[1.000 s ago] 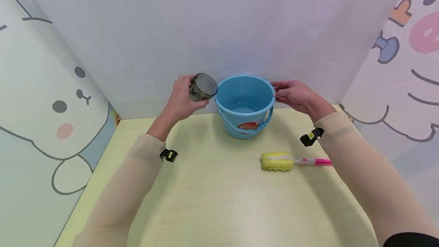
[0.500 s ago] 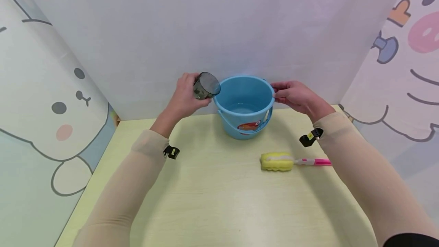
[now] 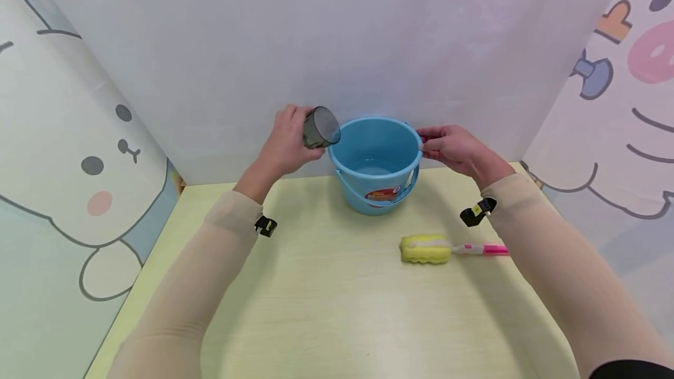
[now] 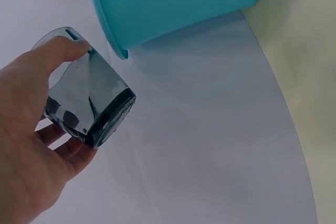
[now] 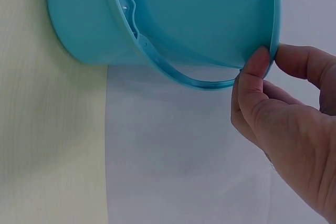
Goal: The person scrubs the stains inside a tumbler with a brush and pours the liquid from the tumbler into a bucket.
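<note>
My left hand [image 3: 286, 144] grips a smoky grey drinking glass [image 3: 320, 128] around its side, in the air just left of the bucket. The glass is tilted, its mouth toward the bucket's left rim. In the left wrist view, what looks like clear liquid shows through the glass [image 4: 86, 90]; the thumb and fingers wrap it from both sides. A blue plastic bucket [image 3: 355, 185] stands upright on the table against the back wall. With thumb and fingers my right hand [image 3: 454, 148] pinches the bucket's right rim, close to the lowered handle [image 5: 194, 83].
A bottle brush [image 3: 425, 249] with a yellow sponge head and a pink and white handle lies in front of the bucket, partly behind the right sleeve. The pale wooden table [image 3: 337, 303] meets a white wall [image 3: 337, 34] at the back; cartoon-printed panels stand on both sides.
My left hand has raised the glass slightly, moved it right toward the bucket's rim and tipped it further. The right hand and the bucket have stayed in place.
</note>
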The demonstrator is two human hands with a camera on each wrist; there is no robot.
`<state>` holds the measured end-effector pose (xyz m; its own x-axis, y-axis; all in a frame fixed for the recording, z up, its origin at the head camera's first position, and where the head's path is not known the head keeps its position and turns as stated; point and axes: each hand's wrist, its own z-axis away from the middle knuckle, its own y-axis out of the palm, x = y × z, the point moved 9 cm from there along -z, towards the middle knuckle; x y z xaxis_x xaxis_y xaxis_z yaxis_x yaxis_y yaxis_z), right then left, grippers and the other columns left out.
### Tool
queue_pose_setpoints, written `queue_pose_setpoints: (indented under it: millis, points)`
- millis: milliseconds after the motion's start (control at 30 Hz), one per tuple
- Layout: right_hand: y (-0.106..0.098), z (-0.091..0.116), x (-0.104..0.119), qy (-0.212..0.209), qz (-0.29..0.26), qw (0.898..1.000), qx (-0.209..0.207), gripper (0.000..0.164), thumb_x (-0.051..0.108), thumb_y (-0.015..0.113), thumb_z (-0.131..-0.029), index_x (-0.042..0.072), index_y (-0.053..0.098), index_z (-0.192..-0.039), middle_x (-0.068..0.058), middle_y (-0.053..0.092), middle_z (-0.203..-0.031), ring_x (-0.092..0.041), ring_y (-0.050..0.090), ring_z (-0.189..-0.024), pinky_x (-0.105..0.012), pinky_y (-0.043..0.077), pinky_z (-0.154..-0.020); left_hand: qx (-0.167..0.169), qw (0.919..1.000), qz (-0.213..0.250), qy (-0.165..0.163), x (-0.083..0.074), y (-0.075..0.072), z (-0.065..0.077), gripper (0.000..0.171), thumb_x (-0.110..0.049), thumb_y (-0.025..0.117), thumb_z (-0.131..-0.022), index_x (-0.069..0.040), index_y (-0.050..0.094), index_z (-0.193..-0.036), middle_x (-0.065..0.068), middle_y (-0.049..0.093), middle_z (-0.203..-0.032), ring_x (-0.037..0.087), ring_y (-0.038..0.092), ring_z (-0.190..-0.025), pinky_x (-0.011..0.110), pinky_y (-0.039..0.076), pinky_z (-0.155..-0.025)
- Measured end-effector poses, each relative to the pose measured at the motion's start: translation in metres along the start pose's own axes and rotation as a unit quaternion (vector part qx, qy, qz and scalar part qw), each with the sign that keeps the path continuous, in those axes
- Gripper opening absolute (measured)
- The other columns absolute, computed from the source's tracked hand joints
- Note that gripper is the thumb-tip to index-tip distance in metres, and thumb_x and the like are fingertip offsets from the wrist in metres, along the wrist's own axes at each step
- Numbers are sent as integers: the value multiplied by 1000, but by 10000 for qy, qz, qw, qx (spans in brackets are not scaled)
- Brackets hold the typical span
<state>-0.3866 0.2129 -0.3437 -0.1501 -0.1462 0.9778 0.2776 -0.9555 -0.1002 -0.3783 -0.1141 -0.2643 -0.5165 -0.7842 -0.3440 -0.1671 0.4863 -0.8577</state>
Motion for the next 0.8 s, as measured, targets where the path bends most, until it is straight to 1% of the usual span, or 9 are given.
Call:
queue_pose_setpoints:
  millis: [200,400,567,633,733,800]
  points:
    - [-1,0,0,-11,-16,10000,7,56,-2,52,-109,-4,34,-162,-24,43,-158,-43,49,-136,-26,58,-95,93,9993,-367,51,-7,1,-5,86,-27,89,-86,-2,44,-154,19,45,-145,40,39,-130,52,49,-102]
    - [-1,1,0,2,4,10000,-9,57,-2,53,-109,-4,35,-162,-23,44,-158,-41,51,-135,-29,57,-98,182,9968,-750,219,-14,4,-9,87,-28,90,-86,-2,42,-155,20,44,-147,41,39,-131,51,47,-105]
    - [0,2,1,-16,-5,10000,7,56,-2,52,-109,-4,35,-162,-24,43,-159,-34,58,-129,-33,55,-104,198,9947,-955,330,-20,5,-10,87,-27,90,-87,-3,42,-155,19,44,-147,41,38,-131,52,45,-106]
    - [1,2,2,-27,-1,10000,12,56,-2,52,-109,-4,35,-162,-24,43,-159,-33,59,-127,-35,54,-106,214,9940,-1012,360,-21,4,-11,87,-27,90,-86,-3,41,-155,19,44,-146,41,38,-131,52,44,-107]
    - [2,3,2,-43,2,10000,19,56,-2,52,-109,-4,35,-162,-24,43,-158,-37,56,-131,-33,55,-104,240,9919,-1181,412,-23,5,-12,88,-27,90,-87,-2,41,-155,20,44,-145,41,38,-131,51,43,-109]
    - [2,3,3,-50,-8,10000,28,56,-2,52,-109,-4,35,-162,-24,44,-158,-41,53,-135,-30,56,-100,241,9902,-1295,460,-24,5,-13,88,-28,90,-87,-1,41,-155,20,45,-144,41,39,-131,51,42,-109]
